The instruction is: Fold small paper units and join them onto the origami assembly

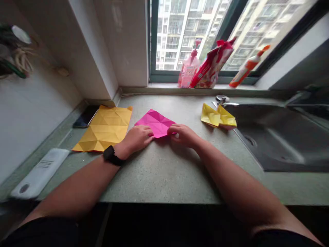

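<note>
A creased sheet of pink origami paper (156,121) lies on the counter in front of me. At its near left edge, my left hand (140,137) has its fingers closed on the paper; a black watch (111,155) is on that wrist. My right hand (182,134) pinches the paper's right corner between thumb and fingers. To the left rests a creased orange-yellow sheet of paper (109,125), partly behind my left hand. A folded yellow paper shape (218,116) stands to the right, beside the sink.
The steel sink (282,137) is set into the counter (164,175) at the right. A dark flat device (86,116) and a white cutting board (41,174) lie left. On the windowsill stand a pink pump bottle (189,70), a red bag (213,65) and an orange-white bottle (245,71).
</note>
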